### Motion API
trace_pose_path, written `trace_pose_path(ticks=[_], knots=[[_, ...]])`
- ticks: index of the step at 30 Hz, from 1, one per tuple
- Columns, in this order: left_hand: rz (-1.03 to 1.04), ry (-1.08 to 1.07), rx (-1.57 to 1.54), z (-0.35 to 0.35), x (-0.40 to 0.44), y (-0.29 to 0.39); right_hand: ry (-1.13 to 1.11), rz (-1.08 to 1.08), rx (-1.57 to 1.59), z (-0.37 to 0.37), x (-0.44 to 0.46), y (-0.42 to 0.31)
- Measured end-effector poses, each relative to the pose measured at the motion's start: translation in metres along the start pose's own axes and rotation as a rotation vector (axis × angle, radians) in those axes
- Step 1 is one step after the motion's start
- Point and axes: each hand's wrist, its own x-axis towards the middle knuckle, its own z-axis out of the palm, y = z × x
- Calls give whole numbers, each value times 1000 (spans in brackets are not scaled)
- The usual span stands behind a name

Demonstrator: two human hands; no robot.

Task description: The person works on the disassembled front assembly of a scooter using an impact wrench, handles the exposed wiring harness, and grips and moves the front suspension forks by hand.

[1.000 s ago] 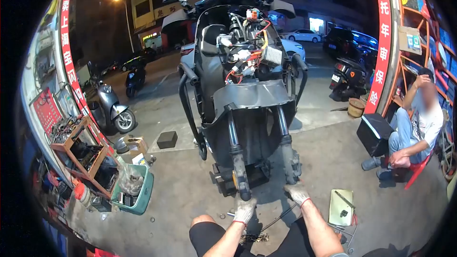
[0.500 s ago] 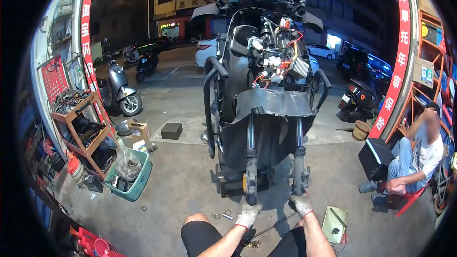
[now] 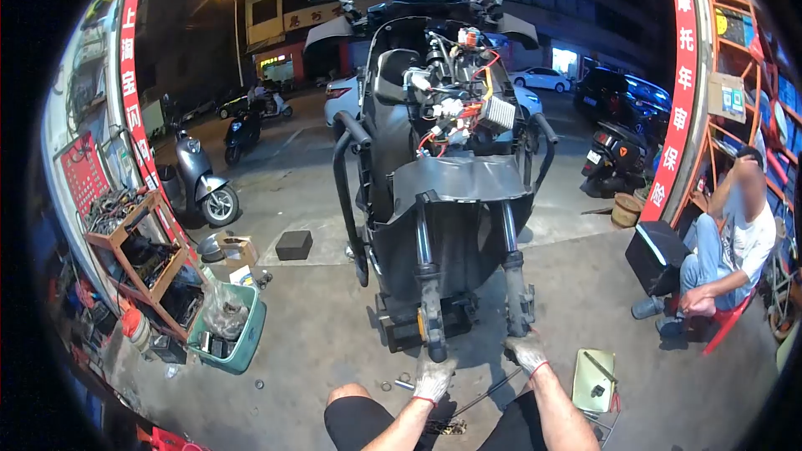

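Note:
A partly stripped scooter point(image 3: 451, 238) stands before me, its wiring bare and no wheel between the fork legs. My left hand point(image 3: 433, 377), in a white glove with a red cuff edge, is closed around the lower end of the left fork leg point(image 3: 430, 309). At the foot of the right fork leg point(image 3: 517, 296) my gloved right hand point(image 3: 529, 352) is closed too; its fingertips are partly hidden. A thin dark rod point(image 3: 486, 394) lies slanting between my knees. Small metal rings and a short silver sleeve point(image 3: 404, 384) lie on the floor near my left hand.
To the right are a pale green tray point(image 3: 595, 401) with small parts and a seated person point(image 3: 728, 259) beside a black box point(image 3: 656, 257). On the left stand a teal bin point(image 3: 242, 355) and a tool rack point(image 3: 144, 263). A dark block point(image 3: 294, 245) lies farther out.
My view has turned slightly, so the scooter and surroundings sit farther left in the frame. Both hands stay at the lower ends of the fork legs.

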Motion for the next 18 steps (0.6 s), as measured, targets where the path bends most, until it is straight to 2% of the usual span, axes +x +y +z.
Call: trace_pose_path(ticks=[4,11,18], knots=[[28,-4,3,1,1,-5,3,18,-71,0,6,5],[-34,-36,-11,1,2,-4,-32,32,-5,0,7,7],[26,8,-74,4,0,-7,-6,-45,-15,1,8,9]])
